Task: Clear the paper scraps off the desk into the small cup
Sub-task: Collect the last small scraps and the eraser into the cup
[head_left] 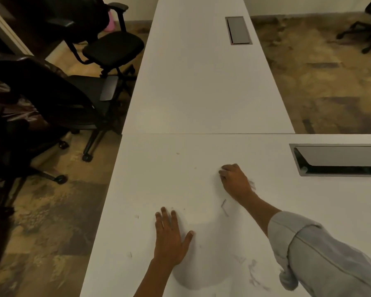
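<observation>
left hand [169, 236] lies flat, fingers spread, on the table [201, 93]; right hand [236, 181] beyond it, fingers curled, grip contents unclear; scraps' pointing indiscernible.

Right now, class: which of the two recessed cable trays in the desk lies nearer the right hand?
The cable tray at the frame's right edge, beside the right hand; the other tray sits far up the long desk.

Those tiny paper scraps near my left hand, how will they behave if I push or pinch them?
The paper scraps look tiny and flat on the smooth white desk, so they would probably slide easily under the flat left hand. Likely very light, they may scatter. Pinching them could be fiddly.
</observation>
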